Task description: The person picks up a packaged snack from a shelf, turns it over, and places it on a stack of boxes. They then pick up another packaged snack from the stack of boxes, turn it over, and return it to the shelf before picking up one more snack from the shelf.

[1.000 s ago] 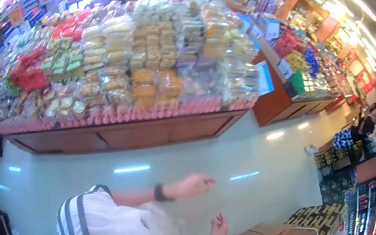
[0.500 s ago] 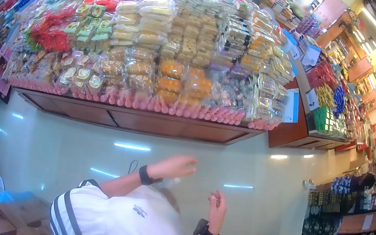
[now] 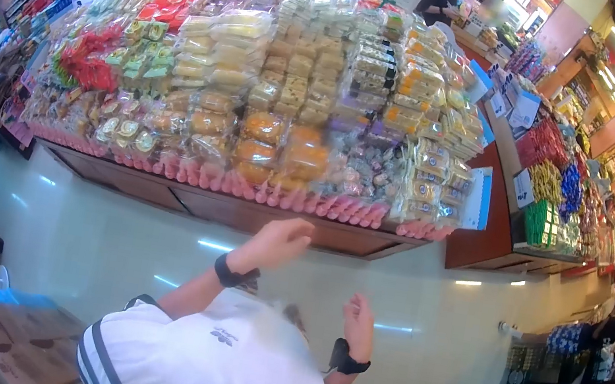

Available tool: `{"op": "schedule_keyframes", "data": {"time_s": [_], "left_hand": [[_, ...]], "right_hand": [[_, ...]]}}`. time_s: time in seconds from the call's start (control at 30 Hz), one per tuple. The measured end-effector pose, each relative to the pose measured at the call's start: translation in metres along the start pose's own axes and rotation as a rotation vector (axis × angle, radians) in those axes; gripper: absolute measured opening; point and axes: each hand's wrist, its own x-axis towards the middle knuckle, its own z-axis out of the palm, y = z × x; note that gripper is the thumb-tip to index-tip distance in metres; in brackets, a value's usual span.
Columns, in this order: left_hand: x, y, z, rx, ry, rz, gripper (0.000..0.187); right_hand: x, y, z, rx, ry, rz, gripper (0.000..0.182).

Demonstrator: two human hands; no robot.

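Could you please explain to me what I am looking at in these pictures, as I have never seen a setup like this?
There is no robot here. A person wears one camera on the head, and every picture comes from it, looking forward and down; its wide lens gives the dark, rounded border.

At the bottom is the wearer's white shirt. Their left hand and right hand reach forward above the floor, with a dark band on each wrist. I can see nothing held in either.

Ahead stands a display stand with a wooden front, heaped with clear-wrapped packages, among them orange packages near the front. Pink rounded items line its front edge. Cardboard boxes sit at lower left, and a person in a dark cap is beyond the stand.
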Motion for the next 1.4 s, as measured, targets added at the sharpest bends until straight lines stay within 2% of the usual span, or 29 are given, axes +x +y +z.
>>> {"op": "schedule_keyframes", "data": {"time_s": [0.13, 0.3, 0.5, 0.6, 0.7, 0.77, 0.87, 0.9, 1.0, 1.03, 1.1, 1.2, 1.27, 1.33, 1.37, 1.4], "left_hand": [[0.015, -0.019, 0.001, 0.056, 0.134, 0.032, 0.03], [0.033, -0.039, -0.014, -0.026, 0.234, -0.127, 0.029], [0.078, -0.063, -0.037, -0.061, 0.229, -0.076, 0.028], [0.105, -0.075, -0.059, -0.068, 0.213, -0.12, 0.031], [0.134, -0.131, -0.076, -0.073, 0.212, -0.227, 0.036], [0.156, -0.176, -0.076, 0.012, 0.253, -0.185, 0.039], [0.186, -0.19, -0.087, 0.078, 0.225, -0.18, 0.048], [0.197, -0.206, -0.086, 0.072, 0.214, -0.155, 0.05], [0.217, -0.214, -0.09, 0.028, 0.191, -0.159, 0.061], [0.225, -0.22, -0.092, 0.004, 0.161, -0.17, 0.062], [0.24, -0.229, -0.091, -0.001, 0.145, -0.139, 0.065], [0.254, -0.182, -0.115, -0.09, -0.026, -0.29, 0.066], [0.248, -0.229, -0.1, -0.236, -0.087, -0.416, 0.065], [0.251, -0.163, -0.134, -0.257, -0.181, -0.545, 0.062], [0.248, -0.163, -0.135, -0.282, -0.171, -0.529, 0.06], [0.249, -0.156, -0.138, -0.264, -0.175, -0.507, 0.058]], "right_hand": [[0.034, 0.012, -0.013, -0.039, -0.135, 0.028, 0.043], [0.076, 0.005, -0.018, 0.002, -0.135, -0.019, 0.043], [0.129, -0.001, 0.011, 0.034, -0.133, -0.018, 0.04], [0.159, -0.02, 0.037, 0.067, -0.146, -0.036, 0.04], [0.198, -0.035, 0.075, 0.068, -0.157, -0.092, 0.04], [0.227, -0.045, 0.107, 0.139, -0.153, -0.141, 0.039], [0.272, -0.072, 0.14, -0.044, -0.056, -0.377, 0.04], [0.286, -0.086, 0.15, -0.078, -0.039, -0.299, 0.04], [0.332, -0.085, 0.186, -0.254, 0.168, -0.273, 0.041], [0.339, -0.085, 0.193, -0.361, 0.252, -0.405, 0.043], [0.347, -0.082, 0.208, -0.169, 0.143, -0.196, 0.042], [0.349, -0.08, 0.23, 0.071, 0.298, -0.211, 0.039], [0.336, -0.132, 0.218, -0.01, 0.322, -0.025, 0.034], [0.32, -0.149, 0.206, 0.017, 0.296, 0.076, 0.033], [0.313, -0.152, 0.203, 0.04, 0.277, 0.119, 0.032], [0.306, -0.142, 0.203, 0.047, 0.324, 0.067, 0.032]]}}
